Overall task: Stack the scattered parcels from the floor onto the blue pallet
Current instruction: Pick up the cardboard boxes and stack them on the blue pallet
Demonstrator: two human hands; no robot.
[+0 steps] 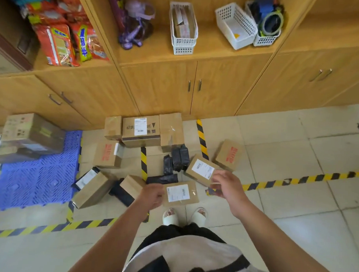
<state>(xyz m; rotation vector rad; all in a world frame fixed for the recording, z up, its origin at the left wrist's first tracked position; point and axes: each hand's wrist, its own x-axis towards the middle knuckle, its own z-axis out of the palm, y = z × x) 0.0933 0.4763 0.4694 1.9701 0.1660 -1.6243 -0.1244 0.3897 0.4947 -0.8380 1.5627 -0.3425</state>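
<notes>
Parcel boxes (140, 130): matt brown cardboard, clear glossy tape (171, 134), white paper labels (140, 126). Black parcels (179, 157): crinkled glossy plastic film. Blue pallet (39, 179): moulded plastic lattice. Floor (297, 145): smooth pale tile, slight sheen. Cabinet (156, 87): wood-grain finish, metal handles (189, 86).

White baskets (183, 33) and red snack packets (61, 42) sit on the wooden shelf (209, 52). Yellow-black hazard tape (296, 179) crosses the tiled floor (297, 145).

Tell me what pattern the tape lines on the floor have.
The floor tape has diagonal yellow and black stripes, seen best in the head view.
</notes>
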